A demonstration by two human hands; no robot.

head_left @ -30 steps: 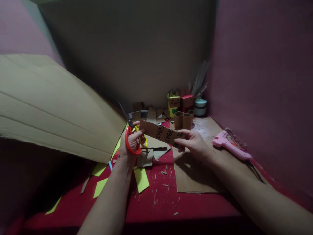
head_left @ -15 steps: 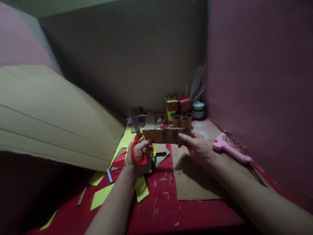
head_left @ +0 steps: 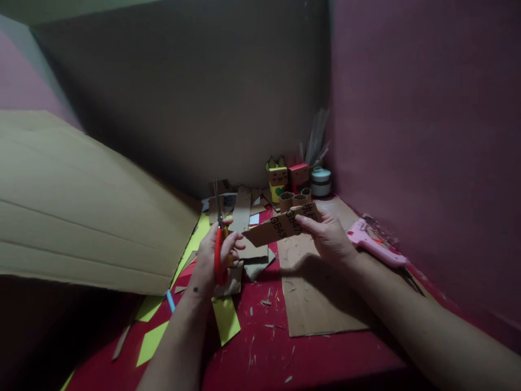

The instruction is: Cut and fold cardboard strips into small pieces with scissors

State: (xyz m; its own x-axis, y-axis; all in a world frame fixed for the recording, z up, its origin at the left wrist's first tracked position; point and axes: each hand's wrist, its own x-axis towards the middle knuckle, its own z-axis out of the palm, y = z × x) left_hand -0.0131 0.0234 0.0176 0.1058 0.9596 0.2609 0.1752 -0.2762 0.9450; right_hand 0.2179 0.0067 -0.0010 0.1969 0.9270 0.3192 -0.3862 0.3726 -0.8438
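Observation:
My left hand (head_left: pixel 211 255) is closed through the handles of red and yellow scissors (head_left: pixel 220 247), whose blades point up and away from me. My right hand (head_left: pixel 328 236) pinches the right end of a brown cardboard strip (head_left: pixel 280 225) printed with black letters. The strip is held in the air, tilted, with its left end close to the scissors. Both hands hover over a red work surface (head_left: pixel 260 347) strewn with scraps.
A large cardboard sheet (head_left: pixel 81 206) leans in from the left. A flat cardboard piece (head_left: pixel 313 298) lies under my right hand. A pink glue gun (head_left: pixel 372 241) lies at the right. Cardboard tubes (head_left: pixel 293 200), small painted boxes (head_left: pixel 285 176) and a jar (head_left: pixel 321 182) stand at the back. Yellow paper scraps (head_left: pixel 226 320) lie nearby.
The strip has tilted, its right end now higher. The scissors have turned so that their blades point more upright. The view has shifted slightly right.

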